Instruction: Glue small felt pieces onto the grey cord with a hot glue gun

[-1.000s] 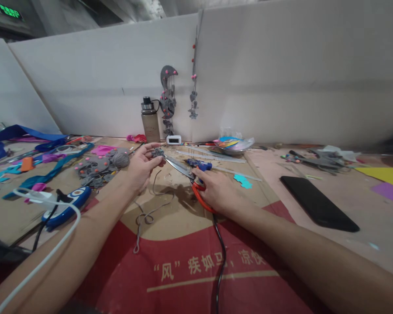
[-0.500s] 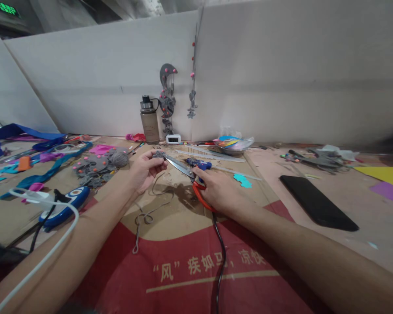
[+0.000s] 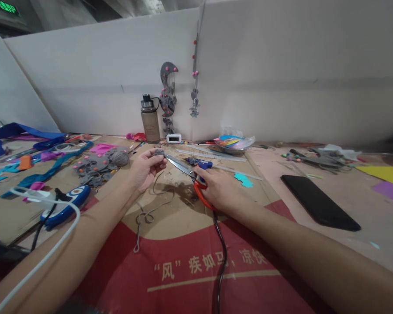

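My left hand (image 3: 148,169) is closed, pinching a small grey felt piece (image 3: 158,152) between thumb and fingers. My right hand (image 3: 218,187) grips the scissors (image 3: 180,165) by their red-orange handles. The blades point left and their tips reach the felt piece; they look nearly closed. Beneath the hands, a loose strand of grey yarn (image 3: 147,216) lies curled on the cardboard (image 3: 183,231). A blue glue gun (image 3: 201,164) lies just behind my right hand, partly hidden by it.
Left of my hands are a grey yarn ball (image 3: 119,157) and a blue-and-white power strip (image 3: 67,205). A bottle (image 3: 149,122) stands at the back near a small white digital display (image 3: 174,138). A black phone (image 3: 319,202) lies right. A black cable (image 3: 222,248) crosses the front.
The hands, felt piece and scissors keep nearly the same position. The whole view has shifted very slightly, and the hanging string of ornaments by the wall has turned a little.
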The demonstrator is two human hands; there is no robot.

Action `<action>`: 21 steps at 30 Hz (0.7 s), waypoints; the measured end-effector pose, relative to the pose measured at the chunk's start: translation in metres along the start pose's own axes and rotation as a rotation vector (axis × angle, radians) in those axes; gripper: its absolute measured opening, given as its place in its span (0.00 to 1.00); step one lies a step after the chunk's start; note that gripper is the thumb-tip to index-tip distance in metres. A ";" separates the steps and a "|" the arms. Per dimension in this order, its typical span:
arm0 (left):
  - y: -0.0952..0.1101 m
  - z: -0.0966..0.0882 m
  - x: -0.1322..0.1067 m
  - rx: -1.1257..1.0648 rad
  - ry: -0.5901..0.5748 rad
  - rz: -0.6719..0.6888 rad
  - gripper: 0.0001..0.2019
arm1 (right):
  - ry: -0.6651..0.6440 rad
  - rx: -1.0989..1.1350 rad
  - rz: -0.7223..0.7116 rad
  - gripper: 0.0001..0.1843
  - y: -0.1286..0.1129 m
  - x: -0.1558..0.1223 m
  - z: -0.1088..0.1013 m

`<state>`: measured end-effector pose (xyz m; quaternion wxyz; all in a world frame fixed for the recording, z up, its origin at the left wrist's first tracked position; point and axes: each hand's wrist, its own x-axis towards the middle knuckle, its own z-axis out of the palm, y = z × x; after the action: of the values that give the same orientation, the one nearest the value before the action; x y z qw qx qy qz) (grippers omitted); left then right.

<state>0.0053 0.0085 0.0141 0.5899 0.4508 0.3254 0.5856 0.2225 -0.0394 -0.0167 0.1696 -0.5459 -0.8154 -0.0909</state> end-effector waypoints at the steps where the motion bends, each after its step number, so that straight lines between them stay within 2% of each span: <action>1: 0.000 0.000 0.000 0.002 -0.001 -0.002 0.08 | -0.003 0.001 0.001 0.24 0.000 0.000 0.000; 21: 0.000 0.001 -0.001 0.023 0.002 -0.005 0.07 | -0.006 0.045 0.013 0.25 0.001 -0.002 0.004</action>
<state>0.0064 0.0075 0.0143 0.5858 0.4560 0.3338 0.5809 0.2235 -0.0391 -0.0208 0.1801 -0.5477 -0.8141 -0.0697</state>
